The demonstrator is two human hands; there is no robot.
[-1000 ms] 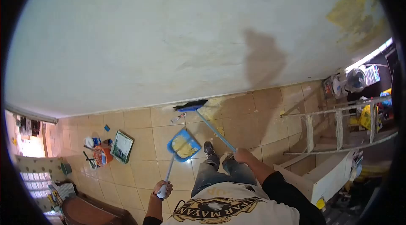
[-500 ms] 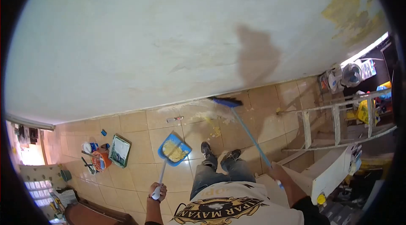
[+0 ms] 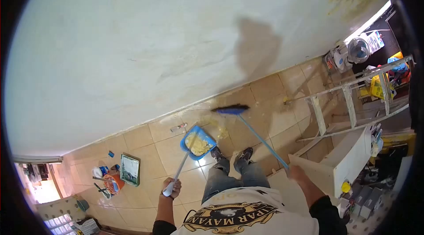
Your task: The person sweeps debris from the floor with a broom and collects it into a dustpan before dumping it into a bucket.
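Note:
My left hand [image 3: 172, 187] is closed round the pale handle of a blue dustpan [image 3: 191, 153], which rests on the tiles left of my feet. Yellowish flakes and scraps [image 3: 198, 143] lie in its pan. My right hand [image 3: 297, 170] grips the light-blue stick of a broom [image 3: 233, 110]; its blue head with dark bristles is on the floor near the foot of the wall. Between broom and dustpan, yellow crumbs and pale dust [image 3: 219, 126] are scattered over the tiles. A small scraper-like tool [image 3: 179, 127] lies just beyond the dustpan.
A pale wall [image 3: 132, 58] rises ahead, its paint peeled at upper right. To the right are a ladder [image 3: 349, 102], a white cabinet-like piece [image 3: 351, 151] and a fan [image 3: 358, 50]. On the left stand a paint tray [image 3: 130, 170] and an orange bucket [image 3: 115, 183].
The dustpan has moved right, closer to my feet and the yellow crumbs. The broom head has shifted slightly away from the wall's base. My view has turned a little.

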